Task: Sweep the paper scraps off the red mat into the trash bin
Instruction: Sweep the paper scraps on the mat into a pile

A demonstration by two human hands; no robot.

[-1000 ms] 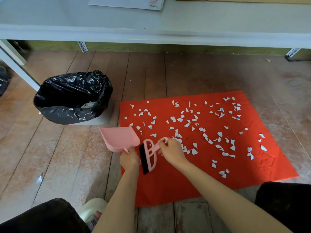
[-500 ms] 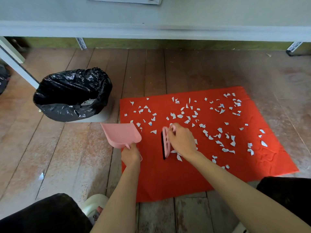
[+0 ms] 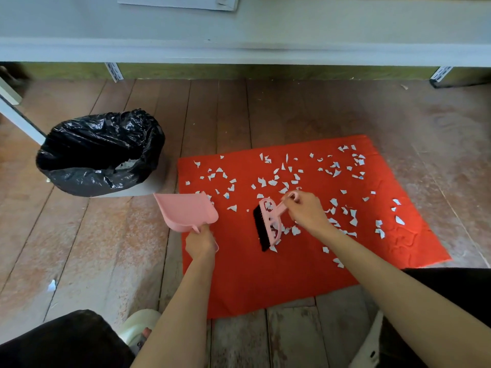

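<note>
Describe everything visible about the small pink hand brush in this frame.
The small pink plastic hand brush has an openwork back, a slim handle with a loop end and a strip of black bristles facing left. The right hand grips its handle. It rests bristles-down on the red mat, among white paper scraps.

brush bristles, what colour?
Black, on the small pink plastic hand brush in the right hand; head view.

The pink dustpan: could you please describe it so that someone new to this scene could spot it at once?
Find the red mat on the wooden floor, then its left edge nearest the black-lined trash bin. There the left hand holds the pink dustpan. Unlike the pink brush, it has no black bristles.
</note>
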